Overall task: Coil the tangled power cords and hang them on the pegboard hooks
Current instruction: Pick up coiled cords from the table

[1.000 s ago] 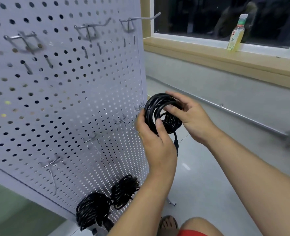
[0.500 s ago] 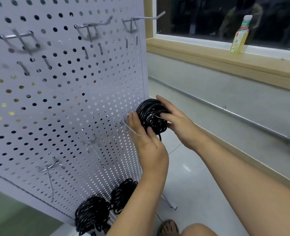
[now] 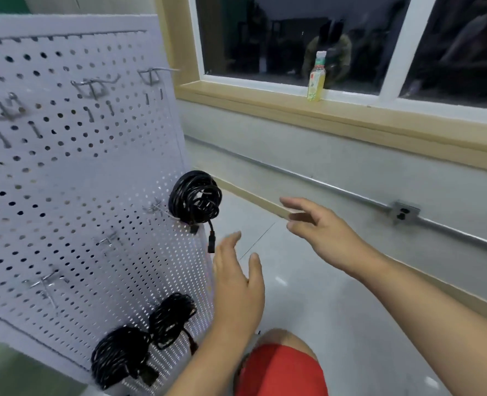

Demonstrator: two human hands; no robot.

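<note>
The hook under the coiled cord [image 3: 194,199] is hidden. Left hand [image 3: 238,284] and right hand [image 3: 321,225] hover with spread fingers, holding nothing.

dark window [image 3: 293,38], wooden sill [image 3: 265,102], pale floor [image 3: 336,310]

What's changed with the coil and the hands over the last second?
Both hands let go of the black coiled cord, which moved left and now hangs on the pegboard near its right edge, plug dangling below. The left hand and right hand drew back toward the person, open and empty. The larger bottom coil, the smaller coil beside it and the bottle on the windowsill stayed put.
</note>
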